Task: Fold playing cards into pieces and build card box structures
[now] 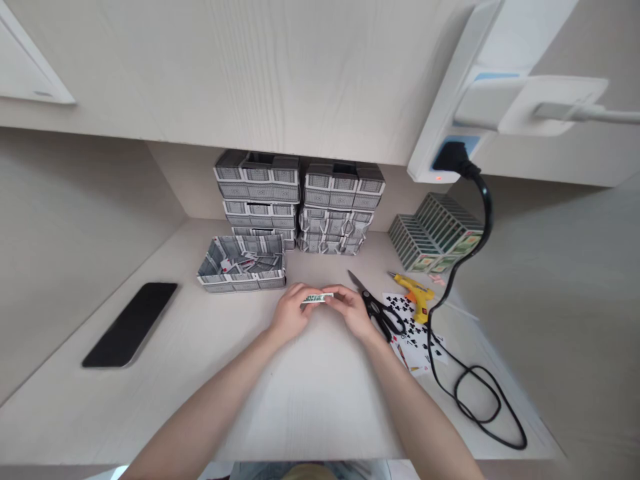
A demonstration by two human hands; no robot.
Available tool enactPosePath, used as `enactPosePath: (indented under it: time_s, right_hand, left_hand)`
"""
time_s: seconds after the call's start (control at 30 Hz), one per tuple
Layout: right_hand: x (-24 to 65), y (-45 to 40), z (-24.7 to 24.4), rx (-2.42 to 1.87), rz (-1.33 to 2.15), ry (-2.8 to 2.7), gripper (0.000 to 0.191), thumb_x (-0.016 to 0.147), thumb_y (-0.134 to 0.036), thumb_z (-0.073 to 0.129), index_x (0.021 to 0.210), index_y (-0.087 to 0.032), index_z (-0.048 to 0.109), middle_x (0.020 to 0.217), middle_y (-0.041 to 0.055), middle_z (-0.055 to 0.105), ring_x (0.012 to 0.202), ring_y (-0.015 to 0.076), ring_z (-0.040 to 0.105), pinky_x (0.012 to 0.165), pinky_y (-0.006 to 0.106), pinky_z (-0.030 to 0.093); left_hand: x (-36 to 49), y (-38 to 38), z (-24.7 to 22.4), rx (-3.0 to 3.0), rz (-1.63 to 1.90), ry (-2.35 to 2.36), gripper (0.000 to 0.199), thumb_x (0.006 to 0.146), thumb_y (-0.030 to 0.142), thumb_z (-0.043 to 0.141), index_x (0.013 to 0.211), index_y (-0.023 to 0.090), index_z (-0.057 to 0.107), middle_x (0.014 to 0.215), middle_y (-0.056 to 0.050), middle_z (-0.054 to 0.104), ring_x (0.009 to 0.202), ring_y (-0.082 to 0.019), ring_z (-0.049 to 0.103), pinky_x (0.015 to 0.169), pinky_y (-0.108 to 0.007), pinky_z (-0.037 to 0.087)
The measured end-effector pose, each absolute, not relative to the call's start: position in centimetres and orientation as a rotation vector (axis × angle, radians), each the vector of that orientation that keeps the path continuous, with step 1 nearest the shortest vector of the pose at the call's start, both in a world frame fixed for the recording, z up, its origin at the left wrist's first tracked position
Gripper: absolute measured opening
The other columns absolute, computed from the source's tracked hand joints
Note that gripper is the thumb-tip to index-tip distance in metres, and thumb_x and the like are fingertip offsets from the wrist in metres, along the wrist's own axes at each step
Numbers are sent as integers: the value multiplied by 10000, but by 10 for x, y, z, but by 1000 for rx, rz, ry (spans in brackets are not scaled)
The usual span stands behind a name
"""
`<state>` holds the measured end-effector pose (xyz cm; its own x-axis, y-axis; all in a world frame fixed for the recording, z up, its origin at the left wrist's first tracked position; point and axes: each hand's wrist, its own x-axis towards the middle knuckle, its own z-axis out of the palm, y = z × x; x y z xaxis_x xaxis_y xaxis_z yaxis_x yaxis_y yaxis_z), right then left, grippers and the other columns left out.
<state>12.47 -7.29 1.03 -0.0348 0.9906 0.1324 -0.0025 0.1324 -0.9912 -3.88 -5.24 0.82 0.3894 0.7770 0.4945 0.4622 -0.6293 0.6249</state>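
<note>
We hold a small printed card strip (pixel 316 298) between our two hands, a little above the middle of the worktop (pixel 310 393). Our left hand (pixel 293 310) pinches its left end between thumb and fingers, and our right hand (pixel 353 309) grips the right end in the same way. Both wrists come in over the front edge.

Just beyond our left hand, toward the back edge, we see an open playing-card box (pixel 243 285) with cut card pieces (pixel 245 262) lying inside. Behind it, against the back wall, stand a left stack of card boxes (pixel 260 193) and a right stack of card boxes (pixel 344 199), side by side. A black smartphone (pixel 131 325) lies flat and slanted near the left edge.

Just beside our right hand are black-handled scissors (pixel 370 300), blades toward the back edge, handles reaching onto some loose playing cards (pixel 400 303), clubs mostly. A yellow glue gun (pixel 419 295) lies across the far side of those cards, nozzle toward the back left. Near the back right corner rise green-striped packs (pixel 431 233), stacked in steps. From a white power strip (pixel 447 110) above, a black cable (pixel 489 213) drops past the glue gun and loops near the front right corner.
</note>
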Motion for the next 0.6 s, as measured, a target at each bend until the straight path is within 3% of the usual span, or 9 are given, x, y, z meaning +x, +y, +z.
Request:
enactPosePath:
  time_s: [0.6]
  right_hand:
    - [121, -74, 8, -1108, 1066, -1298, 172, 651, -326, 662, 788, -224, 686, 834, 29, 659, 786, 183, 594, 755, 322, 454]
  left_hand:
    - [-39, -49, 9, 2247, 1120, 1070, 106, 737, 135, 538, 815, 197, 575, 797, -21, 570, 797, -164, 528, 693, -291, 413]
